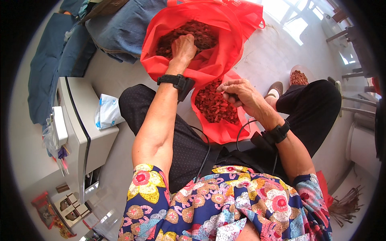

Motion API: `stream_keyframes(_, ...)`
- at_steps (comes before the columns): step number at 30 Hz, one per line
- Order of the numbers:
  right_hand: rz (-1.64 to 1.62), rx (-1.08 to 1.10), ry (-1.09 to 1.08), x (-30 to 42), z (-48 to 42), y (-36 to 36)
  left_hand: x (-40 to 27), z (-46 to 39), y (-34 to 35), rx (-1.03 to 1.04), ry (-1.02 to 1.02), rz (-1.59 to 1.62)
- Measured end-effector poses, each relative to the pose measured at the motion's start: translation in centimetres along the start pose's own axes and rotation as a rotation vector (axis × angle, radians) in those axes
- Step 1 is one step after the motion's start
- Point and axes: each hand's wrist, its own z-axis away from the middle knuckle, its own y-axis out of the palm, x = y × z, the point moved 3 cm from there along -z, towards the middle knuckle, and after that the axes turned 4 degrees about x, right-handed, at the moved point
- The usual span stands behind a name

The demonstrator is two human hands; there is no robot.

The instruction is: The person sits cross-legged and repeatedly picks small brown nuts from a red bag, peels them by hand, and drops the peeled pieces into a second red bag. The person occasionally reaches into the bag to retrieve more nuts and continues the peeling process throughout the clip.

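My left hand (184, 48) reaches into a large red fabric bag (223, 61), its fingers curled down among dark, dried pods or nuts with stems (205, 34); what the fingertips hold is hidden. Below it, a smaller red bag (223, 132) stands open between my legs, holding loose small reddish pods or nuts (214, 105). My right hand (241, 93) hovers over this smaller bag's right side, thumb and fingers bent close together; whether something small is between them cannot be told. Both wrists wear black straps with devices.
A grey-white cabinet (105, 138) with a white plastic bag (108, 111) stands at left. Blue cloth (120, 27) lies at upper left. At right are a shoe (276, 89), a round container of small nuts or pods (298, 77) and a metal-legged stool (359, 101). Black cables loop near my lap.
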Motion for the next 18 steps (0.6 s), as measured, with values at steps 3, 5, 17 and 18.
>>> stream_keyframes(3, -0.018, 0.001, 0.01, 0.2, 0.3, 0.6, 0.4, 0.2, -0.2, -0.034, -0.007, 0.042)
stream_keyframes(5, -0.013, -0.008, 0.025, 0.1, 0.5, 0.7, 0.7, 0.6, -0.3, -0.052, -0.027, 0.065)
stream_keyframes(17, 0.03, -0.016, -0.021, -0.2, 0.1, 0.2, 2.8, 1.2, -1.9, 0.043, -0.251, 0.971)
stream_keyframes(18, 0.036, -0.012, -0.021, -0.2, 0.1, 0.2, 2.8, 1.6, -2.4, 0.056, -0.253, 1.052)
